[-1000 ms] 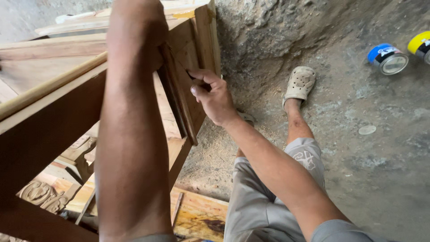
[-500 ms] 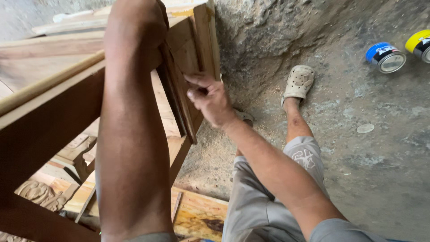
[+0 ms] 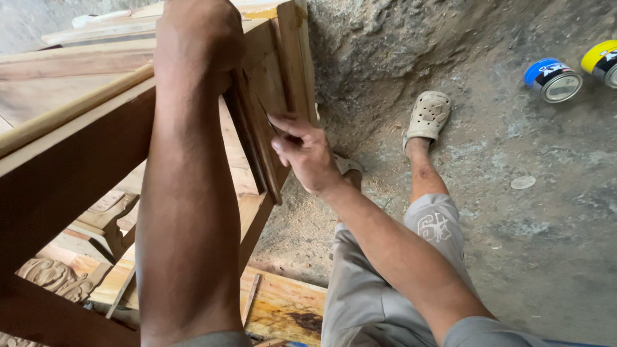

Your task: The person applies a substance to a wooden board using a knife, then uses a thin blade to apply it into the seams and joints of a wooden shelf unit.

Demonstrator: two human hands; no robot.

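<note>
At the 12 o'clock end of the wooden frame (image 3: 270, 109), the left hand (image 3: 199, 38) stays clamped on its top edge, while the right hand (image 3: 305, 151) has slid slightly lower along the panel, fingers (image 3: 283, 122) pinching a small thin tool, unclear which.

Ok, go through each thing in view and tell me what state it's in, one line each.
Left hand: gripping the top of the wooden frame.
Right hand: pressed against the frame's edge; anything held is too small to tell.
Wooden frame: upright, bare wood.
Blue can: lying on its side.
Yellow can: on its side, partly out of view.
</note>
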